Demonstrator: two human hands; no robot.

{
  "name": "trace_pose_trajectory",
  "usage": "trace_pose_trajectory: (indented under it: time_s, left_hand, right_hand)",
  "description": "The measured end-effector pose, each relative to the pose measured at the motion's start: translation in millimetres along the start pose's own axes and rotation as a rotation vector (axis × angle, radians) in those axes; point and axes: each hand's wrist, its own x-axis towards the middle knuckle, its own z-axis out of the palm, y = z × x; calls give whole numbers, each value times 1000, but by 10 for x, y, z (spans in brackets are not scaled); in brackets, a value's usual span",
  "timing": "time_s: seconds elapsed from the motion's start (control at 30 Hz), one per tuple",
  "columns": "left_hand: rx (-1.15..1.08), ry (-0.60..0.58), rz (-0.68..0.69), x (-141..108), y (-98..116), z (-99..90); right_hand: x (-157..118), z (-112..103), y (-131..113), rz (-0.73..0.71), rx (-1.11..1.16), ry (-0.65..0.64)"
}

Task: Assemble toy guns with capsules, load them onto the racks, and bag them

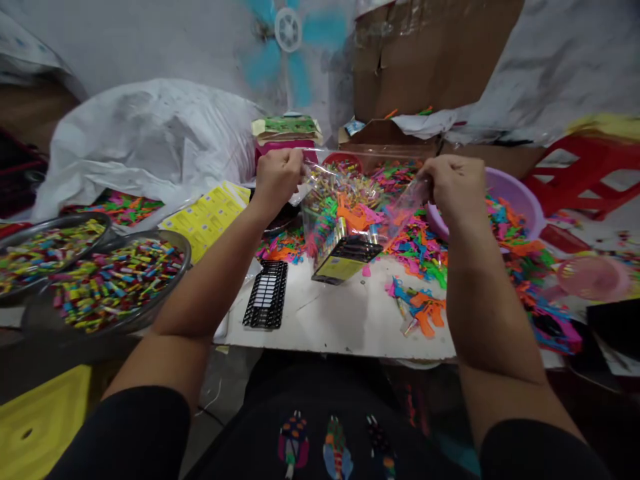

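Note:
A clear plastic bag (pixel 400 207) hangs above the table, its top edge stretched between my two hands. My left hand (pixel 280 177) pinches one upper corner, and my right hand (pixel 456 183) grips the other. Inside, at the bottom, sit a black rack and a yellow card (pixel 341 267), tilted, with small tubes and an orange toy gun (pixel 353 212) seen in or through the film; I cannot tell which. On the table below lies a black plastic rack (pixel 266 295). Orange and blue toy guns (pixel 425 310) rest near the right forearm.
Metal bowls of small colourful tubes (pixel 120 280) stand at the left, beside yellow card sheets (pixel 207 217). A purple basin (pixel 520 193) and heaped toy guns (pixel 420 243) fill the right. Behind are a spinning fan (pixel 289 30), cardboard (pixel 425 60) and a red stool (pixel 590 167).

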Motion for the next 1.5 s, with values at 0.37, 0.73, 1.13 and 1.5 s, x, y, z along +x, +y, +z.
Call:
trace_pose_trajectory:
  time_s: [0.37,0.73,1.13,1.5]
  left_hand:
    - [186,-412,430,-2295,182,-293]
    - [402,-1104,-204,-3235,266,-44]
    - [175,-1512,216,-3138,286,170]
    - [-75,-1446,-189,-2767,89,-343]
  right_hand:
    - [-2295,-21,718,365,208,-178]
    - [-3674,44,738,14,68,-128]
    - [-3104,1209,589,169,145,-700]
    - [-3005,206,614,593,879,-734]
